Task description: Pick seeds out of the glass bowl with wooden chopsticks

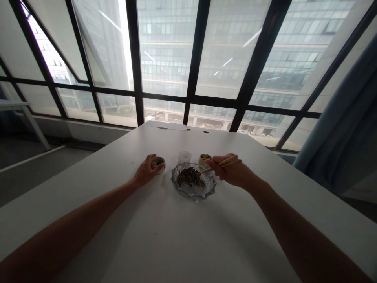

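A clear glass dish (194, 192) with a scalloped rim stands on the white table, holding a heap of small dark brown pieces (190, 177) whose kind I cannot make out. My right hand (231, 169) grips a pair of wooden chopsticks (222, 162), their tips at the right side of the heap. Around a small light-coloured cup (160, 168) left of the dish, the fingers of my left hand (146, 171) are curled; something dark lies inside that cup. Just behind the dish, partly covered by my right hand, is another small cup (202, 160) with yellowish-brown pieces in it.
A translucent white container (184, 157) stands behind the glass dish. White paper (166, 125) lies at the far edge of the table (176, 243), near two dark round spots. Large windows rise beyond, a blue curtain (341, 118) hangs at right, and another table (14, 103) stands far left.
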Tool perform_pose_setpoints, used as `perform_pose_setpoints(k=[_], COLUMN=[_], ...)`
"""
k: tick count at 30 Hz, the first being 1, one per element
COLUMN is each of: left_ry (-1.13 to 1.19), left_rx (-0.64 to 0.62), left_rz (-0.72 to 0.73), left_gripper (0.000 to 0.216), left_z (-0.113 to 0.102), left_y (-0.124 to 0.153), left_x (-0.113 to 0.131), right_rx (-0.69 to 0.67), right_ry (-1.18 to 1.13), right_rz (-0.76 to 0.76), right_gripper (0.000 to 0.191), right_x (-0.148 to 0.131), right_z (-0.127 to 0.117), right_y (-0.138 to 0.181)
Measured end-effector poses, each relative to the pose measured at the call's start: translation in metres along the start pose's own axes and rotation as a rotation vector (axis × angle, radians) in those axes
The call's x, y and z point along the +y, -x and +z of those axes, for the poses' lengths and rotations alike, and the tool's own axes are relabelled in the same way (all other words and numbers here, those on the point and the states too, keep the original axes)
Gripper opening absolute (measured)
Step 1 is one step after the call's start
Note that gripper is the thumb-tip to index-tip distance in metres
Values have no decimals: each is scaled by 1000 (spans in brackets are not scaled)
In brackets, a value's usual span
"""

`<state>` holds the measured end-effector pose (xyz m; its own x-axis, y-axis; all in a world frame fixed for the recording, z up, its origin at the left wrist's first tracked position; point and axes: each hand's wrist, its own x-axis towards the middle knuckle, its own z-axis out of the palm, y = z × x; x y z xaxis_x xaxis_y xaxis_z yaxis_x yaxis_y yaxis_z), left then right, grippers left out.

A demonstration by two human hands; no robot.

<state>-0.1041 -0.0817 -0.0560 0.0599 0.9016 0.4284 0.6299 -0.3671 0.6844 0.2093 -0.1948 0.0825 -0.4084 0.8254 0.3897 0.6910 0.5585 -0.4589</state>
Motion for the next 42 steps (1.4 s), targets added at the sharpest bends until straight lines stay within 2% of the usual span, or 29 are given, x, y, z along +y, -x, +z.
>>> perform_pose_setpoints(k=[4, 8, 14, 21, 24, 27, 31, 33, 35, 38, 42], left_ry=[18, 37, 23, 25, 23, 32, 63, 75, 78, 72, 75], left_rx=[0, 47, 82, 88, 99, 93, 71, 54, 39, 24, 6], left_rz=[28, 100, 239, 244, 280, 338, 404, 428, 447, 467, 429], left_gripper=[80, 81, 81, 82, 82, 81, 79, 79, 79, 77, 77], left_z=[1, 0, -2, -3, -3, -4, -4, -3, -3, -2, -4], left_y=[0, 0, 2, 3, 4, 5, 7, 8, 9, 10, 10], left_x=[-3, -2, 2, 3, 3, 4, 7, 8, 8, 10, 13], right_rx=[242, 362, 370, 355, 458, 566, 512, 470, 369, 243, 353], right_ry=[-233, -424, -493, -510, -520, -480, -293, -217, -165, -139, -186], right_rz=[230, 274, 201, 151, 95, -16, -276, -405, -464, -430, -186], right_gripper=[67, 66, 63, 59, 54, 49, 33, 25, 20, 20, 37], right_x=[15, 25, 17, 15, 11, 7, 5, 4, 3, -3, -7], right_z=[-5, -4, -2, -2, 15, 47, 86, 97, 102, 99, 81], right_y=[-3, -8, -6, -7, -7, -2, 7, 8, 6, 3, 2])
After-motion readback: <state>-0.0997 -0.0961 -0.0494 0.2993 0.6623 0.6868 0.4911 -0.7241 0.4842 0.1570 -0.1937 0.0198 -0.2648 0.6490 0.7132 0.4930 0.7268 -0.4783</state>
